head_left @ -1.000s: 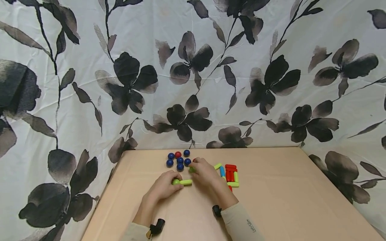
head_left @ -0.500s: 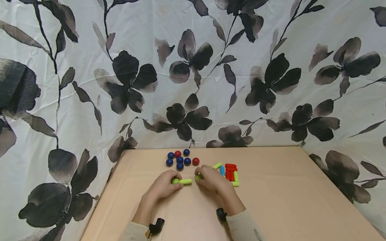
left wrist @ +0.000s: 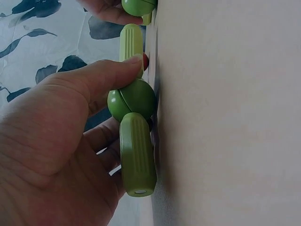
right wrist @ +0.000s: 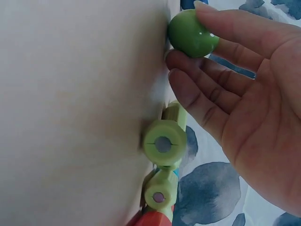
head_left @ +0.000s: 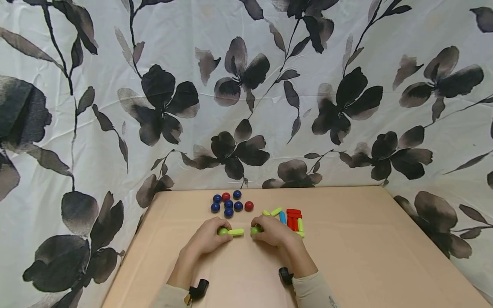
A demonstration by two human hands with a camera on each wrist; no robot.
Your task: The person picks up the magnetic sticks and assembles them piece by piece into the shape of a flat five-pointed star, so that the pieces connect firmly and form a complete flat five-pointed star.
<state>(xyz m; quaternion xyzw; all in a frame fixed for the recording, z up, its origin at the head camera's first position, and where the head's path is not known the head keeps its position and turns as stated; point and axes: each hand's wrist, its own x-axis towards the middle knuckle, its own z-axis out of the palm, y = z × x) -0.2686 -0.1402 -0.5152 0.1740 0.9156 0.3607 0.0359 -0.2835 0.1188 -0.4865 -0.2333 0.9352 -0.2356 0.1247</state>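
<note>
My left hand grips a green ball low over the table, thumb and fingers about it. One light green ribbed rod joins the ball on the near side in the left wrist view; a second light green rod sticks out on the other, under the thumb tip. To the right, my right hand pinches another green ball between thumb and fingers. In the head view a short gap separates this ball from the tip of the left hand's rod.
Behind the hands lie several blue balls and two red balls, one of them at the group's right. Right of my right hand are red rods, a blue rod and light green rods. A floral cloth hangs behind the table.
My right hand has drawn back toward me and slightly right with its green ball, uncovering a red ball and a green rod behind it. The left hand has stayed nearly still.
</note>
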